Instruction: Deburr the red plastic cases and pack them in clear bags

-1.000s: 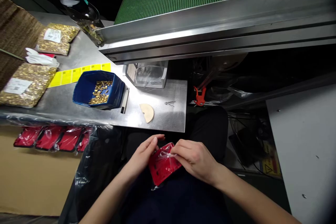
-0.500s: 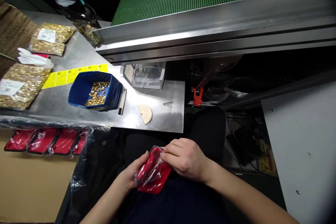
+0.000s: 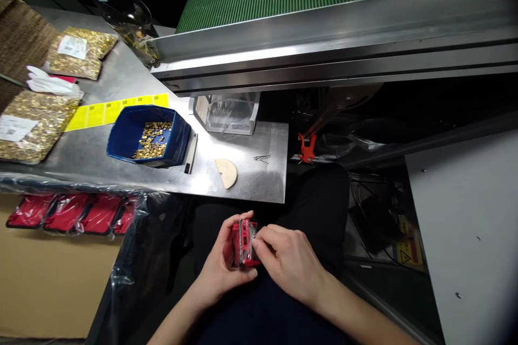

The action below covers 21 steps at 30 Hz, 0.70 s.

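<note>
Plastic [image 3: 251, 234] on the red case [image 3: 244, 242] over the lap [image 3: 324, 194] needs a gentle touch, with the left hand [image 3: 222, 261] in a steady grip around the case and the right hand [image 3: 294, 261] pinching the plastic.

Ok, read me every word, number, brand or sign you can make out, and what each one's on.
No words or numbers are readable.
White label on the upper bag of gold pieces: too small.
White label on the lower bag: too small.
Yellow label strip: print too small.
Yellow sign, lower right: triangle symbol; wording too blurred.
Red item in the left hand: none visible.
</note>
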### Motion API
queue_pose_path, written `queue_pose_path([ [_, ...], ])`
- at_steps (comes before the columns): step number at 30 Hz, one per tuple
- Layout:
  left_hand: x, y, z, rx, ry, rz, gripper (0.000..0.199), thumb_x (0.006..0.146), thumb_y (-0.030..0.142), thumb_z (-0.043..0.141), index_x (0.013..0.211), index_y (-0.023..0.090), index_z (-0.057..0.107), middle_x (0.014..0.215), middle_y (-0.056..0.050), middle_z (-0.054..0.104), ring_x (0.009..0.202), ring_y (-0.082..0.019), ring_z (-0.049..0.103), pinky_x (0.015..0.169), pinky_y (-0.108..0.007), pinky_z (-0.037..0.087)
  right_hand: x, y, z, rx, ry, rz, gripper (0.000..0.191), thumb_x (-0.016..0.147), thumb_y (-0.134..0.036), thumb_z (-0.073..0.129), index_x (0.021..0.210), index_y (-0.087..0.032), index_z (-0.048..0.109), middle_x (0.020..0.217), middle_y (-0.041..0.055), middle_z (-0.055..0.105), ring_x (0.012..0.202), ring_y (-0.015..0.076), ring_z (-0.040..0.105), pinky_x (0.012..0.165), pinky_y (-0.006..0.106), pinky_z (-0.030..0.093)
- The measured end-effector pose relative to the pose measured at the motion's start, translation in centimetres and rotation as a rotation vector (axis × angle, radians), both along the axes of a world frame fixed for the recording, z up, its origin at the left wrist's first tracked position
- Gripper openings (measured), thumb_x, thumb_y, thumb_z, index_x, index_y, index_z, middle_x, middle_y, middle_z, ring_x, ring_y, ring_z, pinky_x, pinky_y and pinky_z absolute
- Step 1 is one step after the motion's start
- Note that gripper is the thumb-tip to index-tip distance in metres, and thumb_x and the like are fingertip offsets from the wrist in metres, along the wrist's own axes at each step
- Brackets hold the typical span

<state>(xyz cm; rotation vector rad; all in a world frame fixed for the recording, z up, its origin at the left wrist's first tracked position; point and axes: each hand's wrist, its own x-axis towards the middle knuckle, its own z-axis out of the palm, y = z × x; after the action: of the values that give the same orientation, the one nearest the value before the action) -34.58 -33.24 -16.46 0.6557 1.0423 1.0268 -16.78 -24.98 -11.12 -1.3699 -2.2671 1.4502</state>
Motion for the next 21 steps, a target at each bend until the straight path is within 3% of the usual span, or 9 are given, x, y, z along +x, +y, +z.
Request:
queue_pose_path([
  [4, -0.3, 0.2, 0.3, 0.271, 0.421, -0.003, 0.066, 0.084, 0.015, 0.08, 0.135, 0.042, 0.049, 0.172, -0.002, 0.006, 0.155, -0.037, 0.02, 0.12, -0.053, 0.03, 0.5, 0.3, -0.8, -0.735, 0.272, -0.167, 0.033, 0.095, -0.035, 0.055, 0.068, -0.017, 0.052, 0.058, -0.005, 0.045, 0.048, 0.0063, 0.033, 0.047, 0.023, 0.023],
  [6, -0.7, 0.1, 0.6, 0.3, 0.371, -0.097, 0.071, 0.086, 0.011, 0.075, 0.142, 0.043, 0.045, 0.172, -0.004, 0.003, 0.157, -0.037, 0.017, 0.121, -0.055, 0.03, 0.8, 0.3, -1.3, -0.989, 0.42, -0.239, 0.03, 0.091, -0.033, 0.058, 0.067, -0.017, 0.05, 0.057, -0.006, 0.042, 0.044, 0.0047, 0.029, 0.044, 0.023, 0.02],
  [8, -1.0, 0.0, 0.8, 0.205, 0.082, -0.205, 0.088, 0.083, 0.013, 0.078, 0.153, 0.043, 0.035, 0.173, -0.007, 0.006, 0.155, -0.039, 0.022, 0.118, -0.052, 0.036, 1.1, 0.1, -1.3, -1.065, 0.503, -0.193, 0.028, 0.09, -0.031, 0.057, 0.067, -0.017, 0.051, 0.055, -0.006, 0.043, 0.043, 0.0043, 0.029, 0.044, 0.023, 0.019],
  [10, -1.2, 0.0, 0.9, 0.005, -0.238, -0.172, 0.1, 0.077, 0.02, 0.083, 0.159, 0.038, 0.029, 0.171, -0.011, 0.021, 0.151, -0.04, 0.032, 0.113, -0.047, 0.043, 1.5, 0.0, -0.8, -0.986, 0.493, -0.067, 0.026, 0.091, -0.028, 0.057, 0.068, -0.016, 0.052, 0.055, -0.006, 0.043, 0.047, 0.0047, 0.031, 0.047, 0.022, 0.021],
  [11, -1.3, 0.1, 0.9, -0.121, -0.336, -0.102, 0.097, 0.077, 0.024, 0.083, 0.159, 0.034, 0.033, 0.165, -0.013, 0.035, 0.146, -0.038, 0.042, 0.11, -0.044, 0.046, 1.6, 0.0, -0.4, -0.917, 0.459, 0.003, 0.025, 0.091, -0.026, 0.058, 0.069, -0.016, 0.053, 0.057, -0.0059, 0.043, 0.05, 0.005, 0.033, 0.049, 0.021, 0.024],
  [13, -1.3, 0.3, 0.9, -0.398, -0.414, 0.021, 0.071, 0.085, 0.035, 0.078, 0.15, 0.023, 0.051, 0.141, -0.015, 0.062, 0.125, -0.033, 0.062, 0.1, -0.037, 0.052, 1.7, 0.0, 0.4, -0.739, 0.378, 0.126, 0.022, 0.091, -0.022, 0.058, 0.07, -0.016, 0.054, 0.063, -0.0055, 0.046, 0.057, 0.0053, 0.037, 0.054, 0.02, 0.028],
  [15, -1.3, 0.6, 1.0, -0.6, -0.439, 0.031, 0.049, 0.097, 0.048, 0.064, 0.132, 0.013, 0.067, 0.116, -0.016, 0.074, 0.097, -0.026, 0.072, 0.085, -0.032, 0.056, 1.6, 0.0, 1.2, -0.531, 0.305, 0.211, 0.02, 0.09, -0.017, 0.057, 0.071, -0.016, 0.054, 0.069, -0.0054, 0.051, 0.062, 0.0056, 0.042, 0.06, 0.019, 0.031],
  [18, -1.6, 1.1, 1.6, -0.633, -0.471, -0.01, 0.053, 0.1, 0.058, 0.056, 0.119, 0.012, 0.074, 0.106, -0.014, 0.076, 0.082, -0.022, 0.071, 0.076, -0.029, 0.056, 1.2, 0.1, 1.7, -0.295, 0.235, 0.267, 0.021, 0.092, -0.014, 0.055, 0.071, -0.017, 0.053, 0.075, -0.0052, 0.057, 0.065, 0.0065, 0.048, 0.063, 0.02, 0.032],
  [21, -2.0, 2.1, 2.5, -0.484, -0.435, 0.08, 0.044, 0.097, 0.051, 0.064, 0.126, 0.019, 0.071, 0.121, -0.011, 0.073, 0.106, -0.025, 0.069, 0.096, -0.032, 0.054, 0.7, -0.2, 1.3, -0.212, 0.155, 0.261, 0.024, 0.094, -0.018, 0.056, 0.07, -0.018, 0.054, 0.073, -0.0051, 0.061, 0.062, 0.0073, 0.049, 0.061, 0.022, 0.03],
])
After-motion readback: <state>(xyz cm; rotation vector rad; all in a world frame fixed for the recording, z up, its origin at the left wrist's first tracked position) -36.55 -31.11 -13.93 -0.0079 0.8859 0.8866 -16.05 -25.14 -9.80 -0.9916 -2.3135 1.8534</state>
